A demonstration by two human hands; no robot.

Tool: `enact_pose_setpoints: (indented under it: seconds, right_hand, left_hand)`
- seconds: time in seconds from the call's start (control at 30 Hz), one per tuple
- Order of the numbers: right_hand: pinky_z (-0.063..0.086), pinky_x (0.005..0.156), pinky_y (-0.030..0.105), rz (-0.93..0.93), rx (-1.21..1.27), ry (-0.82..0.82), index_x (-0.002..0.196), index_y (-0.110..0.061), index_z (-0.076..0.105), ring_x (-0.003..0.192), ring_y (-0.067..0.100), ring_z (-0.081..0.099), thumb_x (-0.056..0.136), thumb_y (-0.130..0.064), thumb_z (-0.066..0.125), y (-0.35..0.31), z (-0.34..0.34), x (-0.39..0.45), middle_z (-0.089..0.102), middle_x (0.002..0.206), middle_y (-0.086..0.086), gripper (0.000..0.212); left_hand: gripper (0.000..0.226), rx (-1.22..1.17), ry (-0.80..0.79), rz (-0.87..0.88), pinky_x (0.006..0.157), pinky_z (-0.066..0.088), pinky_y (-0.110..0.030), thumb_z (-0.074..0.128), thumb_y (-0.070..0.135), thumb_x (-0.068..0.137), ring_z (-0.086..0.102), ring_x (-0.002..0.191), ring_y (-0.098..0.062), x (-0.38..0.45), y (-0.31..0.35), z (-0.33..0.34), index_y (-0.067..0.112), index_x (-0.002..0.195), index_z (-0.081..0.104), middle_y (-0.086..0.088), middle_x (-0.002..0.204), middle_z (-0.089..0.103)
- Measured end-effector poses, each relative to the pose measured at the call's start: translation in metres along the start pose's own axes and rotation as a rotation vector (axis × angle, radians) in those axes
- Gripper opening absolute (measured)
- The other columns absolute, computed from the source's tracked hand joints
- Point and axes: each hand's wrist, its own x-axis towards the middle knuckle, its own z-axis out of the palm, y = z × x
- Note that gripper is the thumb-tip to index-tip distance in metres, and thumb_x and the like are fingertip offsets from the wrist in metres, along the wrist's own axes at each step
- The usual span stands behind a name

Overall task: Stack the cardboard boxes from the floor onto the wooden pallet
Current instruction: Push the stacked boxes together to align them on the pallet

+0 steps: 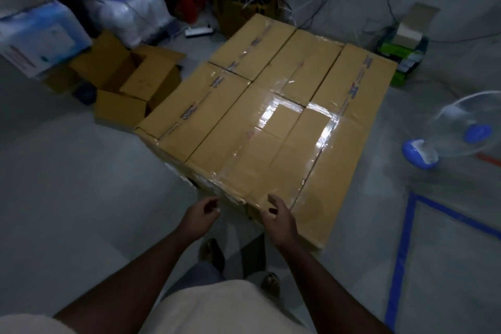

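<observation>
With both the left hand (202, 215) and right hand (279, 221) loosely curled and holding nothing, the stacked cardboard boxes (268, 116) lie just beyond the fingers; better spread them wide under a box's corners.

Single head-worn wide-angle view, angled forward and steeply down from standing height. Close at 6 o'clock: both forearms, left hand (202, 215) and right hand (279, 221). Stacked cardboard boxes (271, 116) at frame centre. Farther off, open box (127, 81) at 10 o'clock, fan (461, 130) at 3 o'clock. Edges bowed by lens.
</observation>
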Motion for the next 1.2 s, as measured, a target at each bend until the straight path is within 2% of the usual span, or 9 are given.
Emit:
enact_pose_setpoints:
  seconds: [0.2,0.33,0.4,0.47,0.57,0.7,0.83,1.0,1.2]
  right_hand:
    - [0.056,0.099,0.038,-0.059,-0.042,-0.085,0.147,-0.022,0.051,0.122,0.017,0.061,0.100,-0.023,0.064,-0.039,0.064,0.016,0.057,0.146,-0.002,0.049]
    - [0.056,0.085,0.025,-0.048,-0.083,-0.121,0.142,-0.023,0.054,0.110,0.011,0.064,0.100,-0.019,0.063,-0.084,0.135,0.033,0.061,0.135,-0.004,0.044]
    - [0.048,0.079,0.012,-0.053,-0.115,-0.121,0.141,-0.021,0.056,0.106,0.007,0.061,0.099,-0.016,0.063,-0.108,0.177,0.044,0.061,0.128,-0.007,0.043]
    - [0.043,0.079,0.009,-0.067,-0.148,-0.114,0.140,-0.018,0.057,0.110,0.008,0.059,0.097,-0.013,0.065,-0.130,0.219,0.056,0.063,0.129,-0.004,0.043]
    - [0.046,0.083,0.020,-0.017,-0.107,-0.094,0.137,-0.014,0.059,0.111,0.013,0.060,0.098,-0.018,0.066,-0.159,0.271,0.071,0.065,0.131,0.003,0.041]
    - [0.055,0.091,0.036,0.053,-0.003,-0.059,0.138,-0.017,0.060,0.113,0.017,0.062,0.098,-0.025,0.066,-0.188,0.309,0.085,0.065,0.131,0.000,0.041]
    - [0.055,0.095,0.042,0.135,0.072,0.044,0.135,-0.014,0.060,0.115,0.024,0.063,0.098,-0.016,0.065,-0.195,0.314,0.109,0.066,0.125,0.003,0.037]
    - [0.054,0.101,0.040,0.230,0.138,0.132,0.140,-0.012,0.058,0.119,0.019,0.062,0.096,-0.013,0.069,-0.187,0.322,0.167,0.064,0.138,0.005,0.046]
    - [0.050,0.099,0.033,0.334,0.111,0.082,0.154,-0.015,0.044,0.126,0.022,0.058,0.096,-0.019,0.067,-0.176,0.349,0.236,0.051,0.153,0.005,0.062]
  left_hand:
    - [0.036,-0.102,0.077,0.002,0.094,0.051,-0.032,0.068,0.012,0.095,0.066,0.108,-0.020,0.014,-0.039,-0.060,0.012,0.131,0.063,-0.004,0.112,0.068]
    - [0.038,-0.148,0.113,-0.010,0.091,0.049,-0.030,0.068,0.015,0.096,0.065,0.107,-0.019,0.038,-0.081,-0.125,0.010,0.132,0.063,-0.006,0.117,0.069]
    - [0.037,-0.163,0.121,-0.017,0.095,0.052,-0.035,0.069,0.016,0.095,0.066,0.108,-0.022,0.054,-0.105,-0.165,0.011,0.131,0.064,-0.005,0.115,0.070]
    - [0.035,-0.154,0.141,-0.019,0.098,0.053,-0.040,0.069,0.016,0.094,0.067,0.109,-0.024,0.069,-0.127,-0.205,0.010,0.129,0.065,-0.007,0.115,0.071]
    - [0.035,-0.128,0.148,-0.013,0.099,0.052,-0.037,0.069,0.012,0.093,0.067,0.108,-0.023,0.084,-0.142,-0.259,0.006,0.128,0.066,-0.009,0.116,0.071]
    - [0.035,-0.081,0.070,0.021,0.093,0.048,-0.028,0.069,0.013,0.093,0.066,0.106,-0.020,0.118,-0.138,-0.308,0.007,0.128,0.066,-0.004,0.112,0.070]
    - [0.039,-0.049,0.001,0.035,0.092,0.045,-0.025,0.068,0.015,0.094,0.065,0.109,-0.020,0.165,-0.124,-0.326,0.008,0.132,0.063,-0.010,0.122,0.070]
    - [0.041,0.066,-0.100,0.029,0.093,0.046,-0.027,0.068,0.018,0.095,0.063,0.110,-0.022,0.229,-0.105,-0.333,0.008,0.134,0.061,-0.012,0.129,0.066]
    - [0.055,0.212,-0.143,-0.038,0.097,0.047,-0.030,0.074,0.022,0.089,0.059,0.122,-0.027,0.314,-0.090,-0.330,0.009,0.140,0.057,-0.014,0.138,0.060]
